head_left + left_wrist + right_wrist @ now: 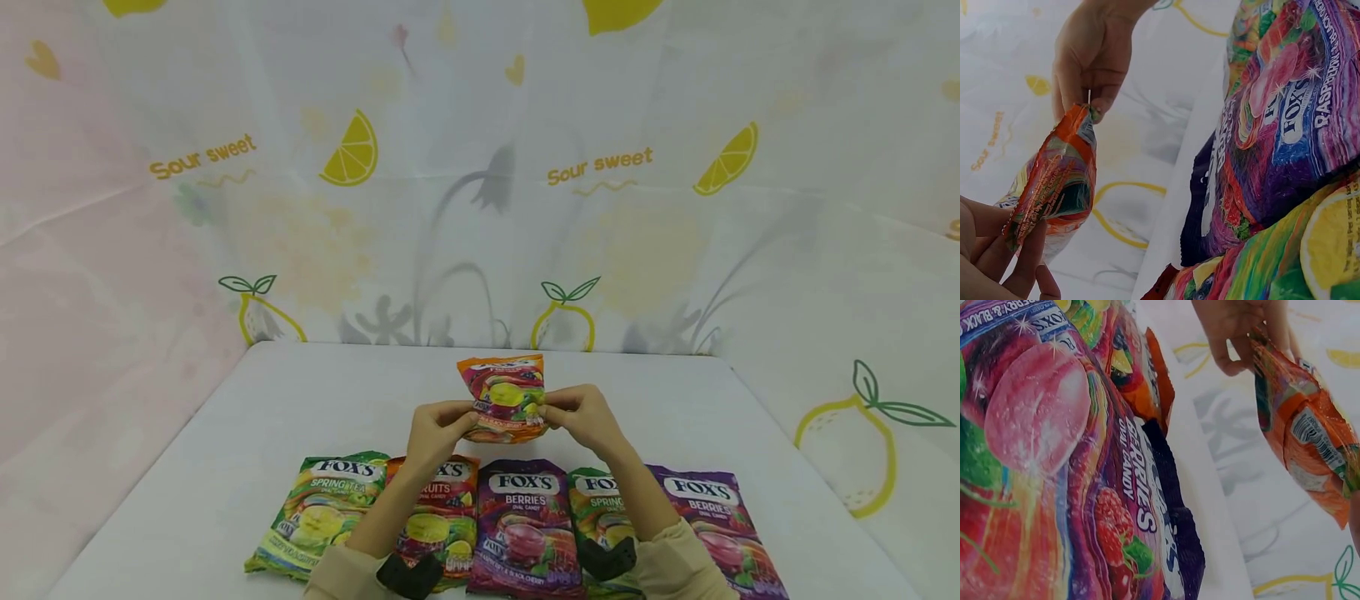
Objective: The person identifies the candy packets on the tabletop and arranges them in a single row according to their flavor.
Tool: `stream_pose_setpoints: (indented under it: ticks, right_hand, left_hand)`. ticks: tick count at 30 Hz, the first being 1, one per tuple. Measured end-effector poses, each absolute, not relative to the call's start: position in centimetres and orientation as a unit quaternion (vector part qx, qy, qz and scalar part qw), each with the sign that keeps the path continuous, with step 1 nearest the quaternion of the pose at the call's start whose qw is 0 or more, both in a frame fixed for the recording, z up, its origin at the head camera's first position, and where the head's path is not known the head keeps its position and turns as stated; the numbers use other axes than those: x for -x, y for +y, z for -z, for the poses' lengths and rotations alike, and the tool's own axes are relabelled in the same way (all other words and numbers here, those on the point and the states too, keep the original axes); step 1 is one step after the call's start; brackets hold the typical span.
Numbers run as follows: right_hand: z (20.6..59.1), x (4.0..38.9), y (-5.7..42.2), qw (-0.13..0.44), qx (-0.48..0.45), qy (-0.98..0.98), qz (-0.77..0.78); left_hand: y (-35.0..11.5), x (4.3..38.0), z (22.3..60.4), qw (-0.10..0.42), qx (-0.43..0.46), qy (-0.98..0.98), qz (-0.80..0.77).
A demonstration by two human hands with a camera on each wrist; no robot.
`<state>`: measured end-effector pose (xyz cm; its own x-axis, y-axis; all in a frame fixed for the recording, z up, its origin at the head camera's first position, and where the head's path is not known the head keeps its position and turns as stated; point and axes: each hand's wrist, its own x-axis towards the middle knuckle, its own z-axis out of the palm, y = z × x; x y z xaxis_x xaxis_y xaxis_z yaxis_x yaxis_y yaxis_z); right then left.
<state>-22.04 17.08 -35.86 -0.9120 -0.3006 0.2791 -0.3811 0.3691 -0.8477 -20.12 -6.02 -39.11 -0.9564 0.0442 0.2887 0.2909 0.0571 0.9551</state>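
An orange bag of Fox's candy (504, 398) is held up above the white table, between both hands. My left hand (437, 427) pinches its left side, thumb in front. On the opposite side my right hand (588, 418) pinches the edge between thumb and fingers. In the left wrist view the orange candy bag (1063, 181) is seen from its side, its edges gripped by both hands. A barcode shows on the back of the orange candy bag (1313, 434) in the right wrist view.
Several candy bags lie in a row nearer the camera: green Spring Tea (318, 512), red-orange Fruits (431, 529), purple Berries (525, 529), another green bag (592, 500) and another purple Berries (716, 521). Both forearms cross over the row. Lemon-printed cloth (465, 250) rises behind the table (337, 383).
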Motion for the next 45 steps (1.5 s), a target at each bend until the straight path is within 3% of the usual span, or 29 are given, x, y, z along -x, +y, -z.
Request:
stream_pose_setpoints:
  ticks: [21, 34, 45]
  right_hand:
    - [36.5, 23.2, 18.4, 0.061, -0.170, -0.837, -0.517]
    - [36.7, 24.3, 19.1, 0.091, -0.137, -0.852, -0.497]
    - [36.9, 24.8, 20.2, 0.111, -0.120, -0.860, -0.484]
  left_hand:
    - [-4.0, 22.2, 39.2, 0.118, 0.125, -0.741, 0.649]
    - [-2.6, 21.2, 36.3, 0.125, 0.138, -0.754, 0.630]
    - [-1.3, 25.1, 39.9, 0.091, 0.133, -0.751, 0.640]
